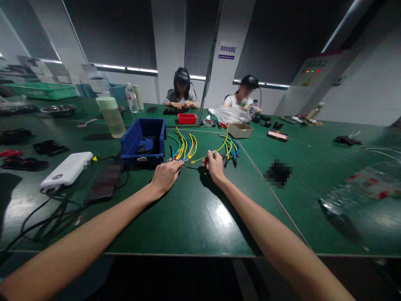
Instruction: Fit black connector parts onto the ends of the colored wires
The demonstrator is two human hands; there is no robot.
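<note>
Hands [166,174] [215,166] | right: slim curved yellow wire [219,149] | left: at fanned multicoloured wires [187,146]

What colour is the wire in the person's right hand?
The wire in the right hand is yellow; the head view shows it best.

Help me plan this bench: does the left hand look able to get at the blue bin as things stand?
Probably yes: the left hand is close to the blue bin, whose top is open, and nothing visible blocks the way. It may first have to leave the coloured wires.
</note>
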